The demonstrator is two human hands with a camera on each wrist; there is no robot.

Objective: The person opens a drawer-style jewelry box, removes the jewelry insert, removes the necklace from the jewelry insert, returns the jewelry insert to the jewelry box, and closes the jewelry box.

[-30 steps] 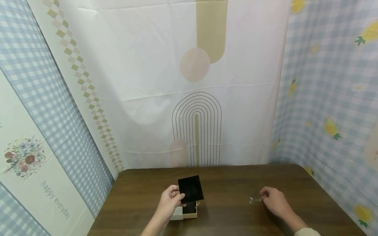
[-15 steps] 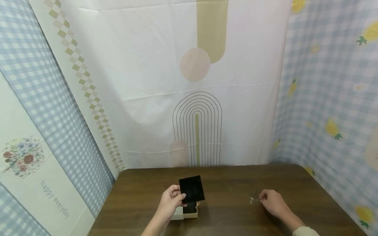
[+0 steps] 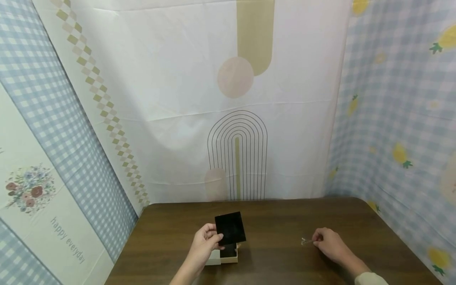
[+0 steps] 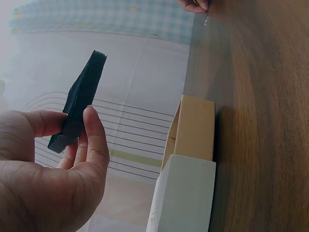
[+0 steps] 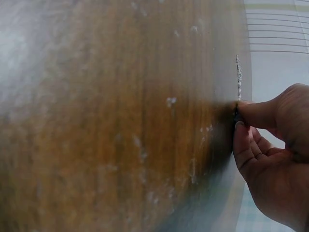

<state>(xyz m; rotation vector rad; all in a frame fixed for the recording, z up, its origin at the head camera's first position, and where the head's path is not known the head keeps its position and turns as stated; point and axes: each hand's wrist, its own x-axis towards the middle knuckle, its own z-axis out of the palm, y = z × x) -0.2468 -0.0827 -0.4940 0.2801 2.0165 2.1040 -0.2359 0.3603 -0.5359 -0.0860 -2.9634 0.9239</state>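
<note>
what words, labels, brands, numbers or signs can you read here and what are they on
"happy everyday": white panel of the checked cloth, left in head view.
Faint marks on the pale box sleeve: too blurred to read.
Mark cut off at head view's left edge: unreadable.
No readable text on the black pad or small shiny piece.

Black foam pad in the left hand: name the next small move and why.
Probably lift the sparkly strand toward the tan tray: the right hand pinches it, the tray sticks out of its white sleeve, and the left hand holds the black foam pad clear of both.
</note>
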